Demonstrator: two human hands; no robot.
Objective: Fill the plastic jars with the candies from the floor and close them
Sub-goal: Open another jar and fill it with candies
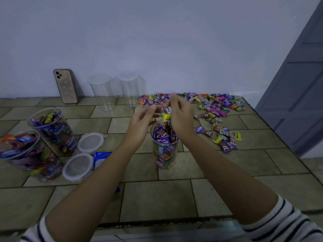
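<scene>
A clear plastic jar (165,154) stands open on the tiled floor, filled nearly to its rim with wrapped candies. Right above its mouth, my right hand (180,116) grips a bunch of candies (167,117), some of them hanging down into the jar. My left hand (143,121) hovers just left of the jar mouth, fingers loosely curled and holding nothing. Loose candies (215,105) lie scattered on the floor behind and to the right of the jar.
Two filled open jars (52,131) (29,158) stand at the left, with two lids (90,142) (77,166) and a blue bag (101,158) beside them. Two empty jars (103,91) (129,88) and a phone (65,85) lean by the wall. A door (297,84) is at the right.
</scene>
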